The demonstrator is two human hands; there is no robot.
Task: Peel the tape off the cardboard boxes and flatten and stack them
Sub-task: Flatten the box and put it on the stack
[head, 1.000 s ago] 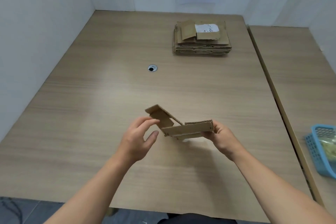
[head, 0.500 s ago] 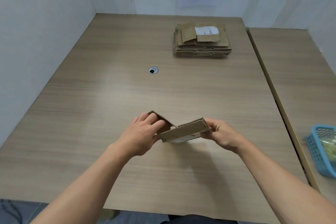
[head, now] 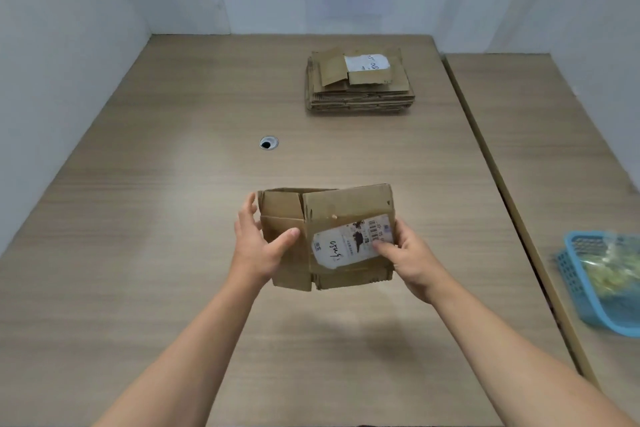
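your left grip (head: 256, 246) and right grip (head: 412, 260) clamp the box (head: 346, 208), which looks flattened, so next lay it squarely on the stack (head: 360, 90).

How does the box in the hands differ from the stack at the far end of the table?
The box is held above the table by the left hand and right hand; the stack lies on it. The box is one piece; the stack has many flat layers. Both are brown cardboard with a white label.
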